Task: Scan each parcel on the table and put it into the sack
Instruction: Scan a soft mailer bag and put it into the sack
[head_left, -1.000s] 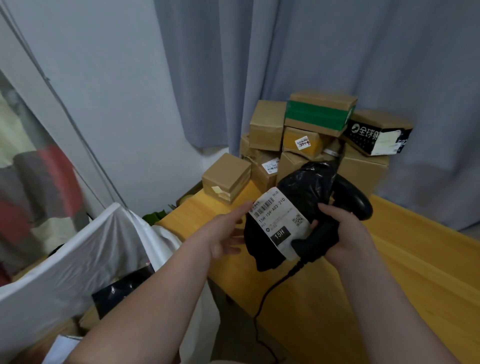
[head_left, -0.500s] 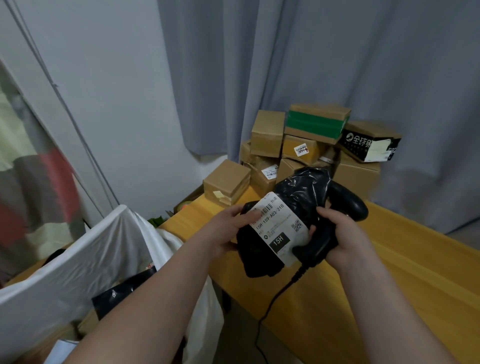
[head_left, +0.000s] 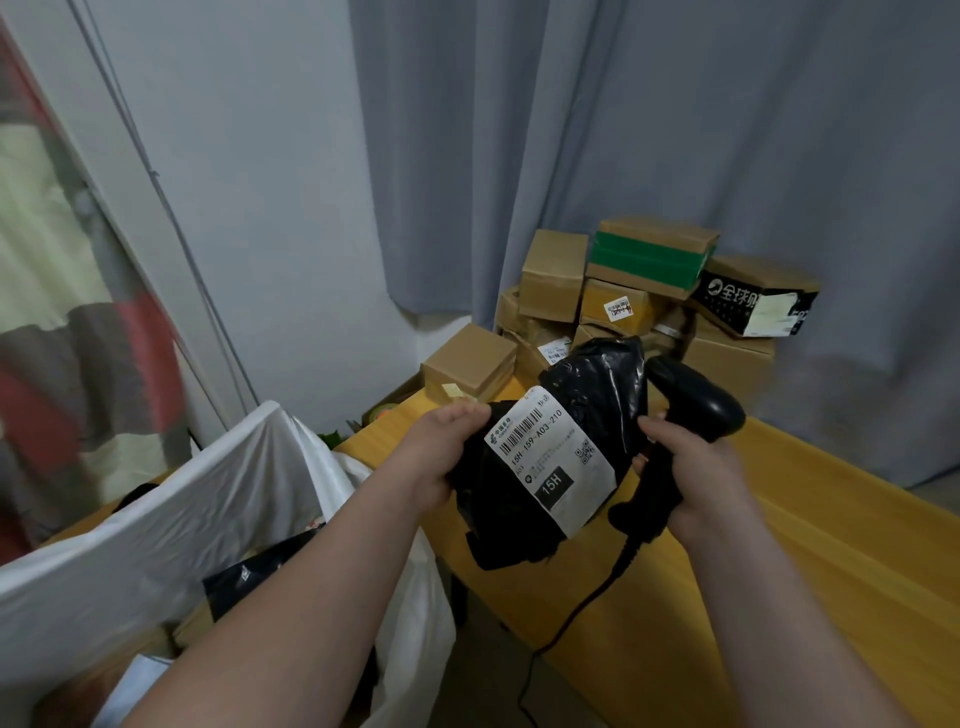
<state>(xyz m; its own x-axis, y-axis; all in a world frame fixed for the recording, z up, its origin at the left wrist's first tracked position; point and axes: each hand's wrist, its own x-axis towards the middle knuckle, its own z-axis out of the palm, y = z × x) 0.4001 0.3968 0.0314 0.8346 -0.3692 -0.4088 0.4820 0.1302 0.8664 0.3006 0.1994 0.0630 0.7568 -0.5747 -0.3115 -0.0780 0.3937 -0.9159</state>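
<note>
where grey curtain (head_left: 675, 130) hangs, boxes (head_left: 553, 275) on table (head_left: 857, 545)

Parcel (head_left: 592, 400) over the table's (head_left: 831, 545) near-left corner. Left hand (head_left: 441, 457) on its left edge, right hand (head_left: 701, 467) with scanner (head_left: 696, 400) on its right. Box stack (head_left: 623, 301) behind, far end of table. Sack (head_left: 182, 519) left of table.

Brightness: dim, flat indoor light with a cool grey cast; its source is out of view.
Shadows: soft, deepest under the counter (head_left: 831, 545) edge and between the stacked boxes (head_left: 553, 275).
Glare: faint sheen on the black parcel (head_left: 597, 395) and the scanner (head_left: 696, 400); the white label (head_left: 553, 462) is legible.
Blur: striped cloth (head_left: 78, 364) at the left edge smeared; far boxes slightly soft.
Distortion: wide-angle stretch; forearms swell toward the bottom, wall lines lean.
</note>
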